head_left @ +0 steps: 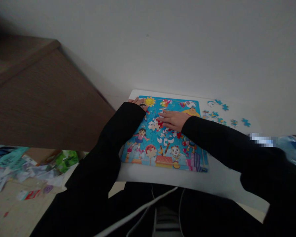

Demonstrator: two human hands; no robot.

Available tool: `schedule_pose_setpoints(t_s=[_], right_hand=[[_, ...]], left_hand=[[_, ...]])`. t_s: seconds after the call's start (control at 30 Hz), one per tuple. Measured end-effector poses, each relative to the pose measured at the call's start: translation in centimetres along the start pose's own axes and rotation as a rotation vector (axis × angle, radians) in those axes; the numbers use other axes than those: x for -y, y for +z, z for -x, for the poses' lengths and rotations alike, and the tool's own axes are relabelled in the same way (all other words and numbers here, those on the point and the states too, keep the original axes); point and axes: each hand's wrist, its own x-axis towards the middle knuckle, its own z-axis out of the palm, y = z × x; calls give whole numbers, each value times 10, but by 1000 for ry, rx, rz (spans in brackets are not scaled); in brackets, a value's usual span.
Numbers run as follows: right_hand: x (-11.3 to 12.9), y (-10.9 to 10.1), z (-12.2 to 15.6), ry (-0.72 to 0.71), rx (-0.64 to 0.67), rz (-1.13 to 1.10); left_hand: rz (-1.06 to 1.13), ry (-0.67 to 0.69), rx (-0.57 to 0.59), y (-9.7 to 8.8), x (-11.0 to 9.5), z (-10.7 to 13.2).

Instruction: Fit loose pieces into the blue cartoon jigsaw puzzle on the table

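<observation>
A blue cartoon jigsaw puzzle (pixel 150 131) in a flat tray lies on the small white table. My left hand (pixel 137 101) rests at its upper left edge, close to the printed sun, with fingers stretched out and partly hidden by the black sleeve. Over the puzzle's middle, my right hand (pixel 173 119) lies with fingers extended and pointing left, touching the red and white pieces. Loose white and red puzzle pieces (pixel 165 137) sit just below it on the picture. Whether anything is under the right palm is hidden.
Several loose puzzle pieces (pixel 220 120) are scattered on the white table (pixel 143 173) right of the tray. A brown wooden cabinet (pixel 44 105) stands to the left, a grey wall (pixel 162 49) behind. Papers and wrappers (pixel 34 171) litter the floor. A white cable (pixel 140 209) crosses my lap.
</observation>
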Motion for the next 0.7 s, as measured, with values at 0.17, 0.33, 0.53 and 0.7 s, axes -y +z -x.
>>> schedule_pose_setpoints(t_s=[0.17, 0.33, 0.53, 0.7], right_hand=[[17, 14, 54, 74, 25, 29], [33, 17, 72, 118, -52, 32], [81, 12, 47, 45, -102, -16], [109, 14, 25, 10, -52, 57]], left_hand=[[42, -23, -31, -26, -4, 6], [53, 215, 6, -77, -9, 42], [30, 475, -14, -101, -21, 135], [33, 388, -100, -84, -34, 193]])
